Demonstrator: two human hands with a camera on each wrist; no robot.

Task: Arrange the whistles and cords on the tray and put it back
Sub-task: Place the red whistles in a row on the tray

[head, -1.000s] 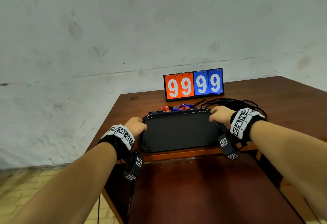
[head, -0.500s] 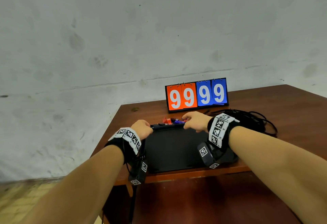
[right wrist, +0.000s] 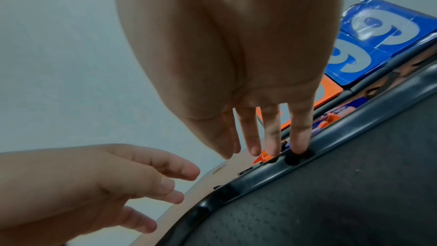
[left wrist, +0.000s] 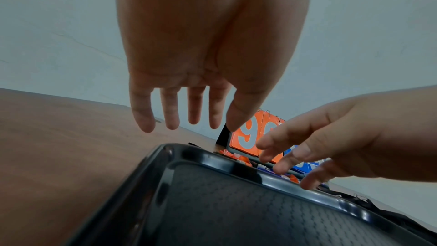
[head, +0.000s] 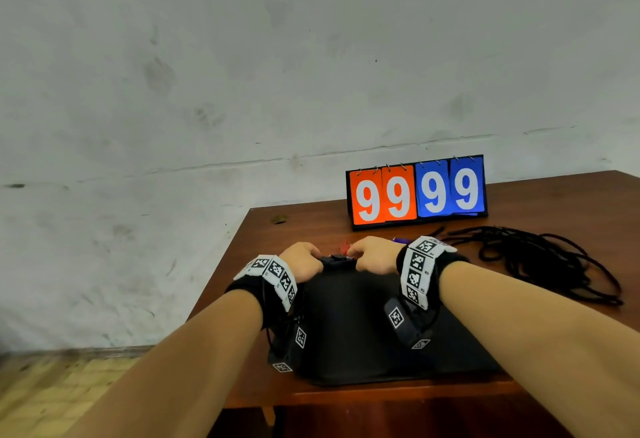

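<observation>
A black tray (head: 346, 333) lies on the brown table near its front edge, with nothing on its textured floor (left wrist: 236, 212). Orange whistles (left wrist: 234, 156) and a blue whistle (head: 401, 240) lie just behind the tray's far rim (right wrist: 331, 137). A pile of black cords (head: 540, 257) lies to the right. My left hand (left wrist: 189, 119) hovers over the far left corner with straight fingers and holds nothing. My right hand (right wrist: 253, 147) reaches over the far rim; its little finger touches the rim, and the other fingertips are by an orange whistle (right wrist: 260, 157).
A flip scoreboard (head: 415, 191) reading 99 99 stands at the back of the table (head: 294, 226), close behind the whistles. The table's left edge drops to a tiled floor (head: 52, 385). A grey wall runs behind.
Both hands have let go of the tray's side rims and come together at the middle of its far rim. The right hand moved left toward the whistles.
</observation>
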